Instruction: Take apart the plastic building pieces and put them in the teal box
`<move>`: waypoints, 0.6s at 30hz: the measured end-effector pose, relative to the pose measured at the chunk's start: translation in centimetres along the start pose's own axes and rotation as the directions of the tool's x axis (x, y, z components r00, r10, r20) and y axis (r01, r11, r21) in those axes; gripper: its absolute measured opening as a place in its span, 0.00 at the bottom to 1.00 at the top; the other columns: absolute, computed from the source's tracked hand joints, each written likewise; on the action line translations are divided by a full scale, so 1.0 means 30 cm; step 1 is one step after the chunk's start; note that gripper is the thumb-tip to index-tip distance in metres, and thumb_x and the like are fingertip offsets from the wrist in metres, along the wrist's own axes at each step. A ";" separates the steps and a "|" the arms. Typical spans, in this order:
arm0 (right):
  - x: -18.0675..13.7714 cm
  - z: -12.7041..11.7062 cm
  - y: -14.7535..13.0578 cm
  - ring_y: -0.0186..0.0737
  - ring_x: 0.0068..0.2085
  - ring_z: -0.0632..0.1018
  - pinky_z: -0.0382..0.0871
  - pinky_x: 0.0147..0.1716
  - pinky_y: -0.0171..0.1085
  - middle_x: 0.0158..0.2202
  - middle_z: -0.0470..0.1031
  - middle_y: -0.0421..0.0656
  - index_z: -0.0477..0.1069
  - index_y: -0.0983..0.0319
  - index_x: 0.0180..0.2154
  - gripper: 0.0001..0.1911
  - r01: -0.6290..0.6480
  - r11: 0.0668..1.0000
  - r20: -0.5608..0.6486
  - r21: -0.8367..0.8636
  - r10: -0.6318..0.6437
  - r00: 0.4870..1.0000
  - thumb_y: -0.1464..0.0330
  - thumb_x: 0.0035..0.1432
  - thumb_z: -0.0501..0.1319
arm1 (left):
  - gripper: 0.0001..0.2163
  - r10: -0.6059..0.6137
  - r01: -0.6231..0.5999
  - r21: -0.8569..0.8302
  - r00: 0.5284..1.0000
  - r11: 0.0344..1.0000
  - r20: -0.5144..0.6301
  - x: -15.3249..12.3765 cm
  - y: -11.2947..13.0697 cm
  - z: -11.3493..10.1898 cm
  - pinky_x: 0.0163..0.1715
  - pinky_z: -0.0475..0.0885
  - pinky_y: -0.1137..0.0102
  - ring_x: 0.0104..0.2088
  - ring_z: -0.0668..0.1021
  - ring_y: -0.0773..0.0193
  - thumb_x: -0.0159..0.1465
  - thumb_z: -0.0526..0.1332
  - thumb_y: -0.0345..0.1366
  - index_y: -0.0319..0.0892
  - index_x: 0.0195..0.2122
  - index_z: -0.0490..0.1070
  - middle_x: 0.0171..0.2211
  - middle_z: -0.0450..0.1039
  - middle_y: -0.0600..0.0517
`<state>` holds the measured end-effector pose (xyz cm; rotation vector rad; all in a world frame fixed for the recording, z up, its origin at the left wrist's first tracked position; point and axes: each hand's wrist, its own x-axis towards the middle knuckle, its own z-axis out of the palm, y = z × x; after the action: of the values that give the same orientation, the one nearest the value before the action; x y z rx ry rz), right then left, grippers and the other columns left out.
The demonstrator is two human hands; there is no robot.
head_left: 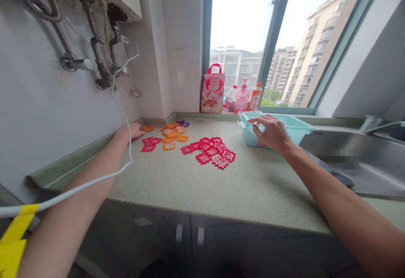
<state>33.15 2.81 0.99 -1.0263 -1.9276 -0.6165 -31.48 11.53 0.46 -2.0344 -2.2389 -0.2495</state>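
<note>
My left hand point(132, 131) reaches to the far left of the counter, fingers resting on a red puzzle tile by the wall, beside a small red group point(151, 144). Orange tiles point(172, 135) lie in a loose heap just right of it, with purple tiles point(183, 123) behind. A bigger pile of red-pink tiles point(211, 152) sits mid-counter. My right hand point(271, 132) hovers over the near rim of a light blue plastic box point(297, 127), fingers spread and slightly curled, holding nothing I can see.
A steel sink point(363, 164) with a tap lies at the right. A red gift bag point(212, 89) and bottles point(243, 97) stand on the window sill. A white cable point(125, 113) hangs across my left arm. Pipes run along the left wall.
</note>
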 end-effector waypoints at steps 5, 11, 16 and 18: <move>-0.001 0.003 0.001 0.52 0.44 0.81 0.74 0.51 0.51 0.42 0.85 0.45 0.84 0.56 0.42 0.14 0.021 1.000 -0.005 -0.003 -0.021 1.000 0.69 0.63 0.60 | 0.21 0.015 -0.017 0.147 1.000 0.989 0.015 -0.005 0.020 -0.004 0.39 0.70 0.64 0.41 0.81 0.48 0.60 0.61 0.55 0.42 0.33 0.83 0.36 0.83 0.42; -0.004 0.005 0.005 0.51 0.44 0.81 0.74 0.52 0.50 0.43 0.85 0.44 0.84 0.55 0.41 0.13 0.018 1.000 0.006 0.000 -0.018 1.000 0.69 0.62 0.60 | 0.13 -0.019 0.002 0.139 0.992 0.990 0.125 0.006 0.046 -0.029 0.38 0.71 0.62 0.37 0.81 0.47 0.53 0.66 0.47 0.43 0.22 0.78 0.27 0.80 0.43; -0.003 0.009 0.012 0.50 0.44 0.80 0.74 0.52 0.50 0.43 0.85 0.44 0.84 0.55 0.41 0.13 0.027 1.000 0.005 0.004 -0.027 1.000 0.69 0.62 0.60 | 0.17 -0.058 0.057 0.011 0.980 0.998 0.192 0.025 -0.010 -0.093 0.39 0.74 0.63 0.38 0.82 0.49 0.46 0.72 0.51 0.43 0.30 0.80 0.35 0.83 0.44; -0.002 0.010 0.011 0.50 0.44 0.80 0.74 0.51 0.49 0.43 0.85 0.44 0.84 0.55 0.41 0.13 0.027 1.000 0.002 0.004 -0.027 1.000 0.69 0.63 0.60 | 0.25 -0.035 0.051 -0.098 0.987 0.994 0.157 0.000 -0.033 -0.104 0.44 0.75 0.63 0.43 0.82 0.49 0.45 0.72 0.57 0.42 0.36 0.81 0.42 0.84 0.42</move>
<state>33.30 3.18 0.77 -1.0002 -1.9467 -0.6267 -32.57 10.83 3.45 -2.1263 -2.4105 -0.2202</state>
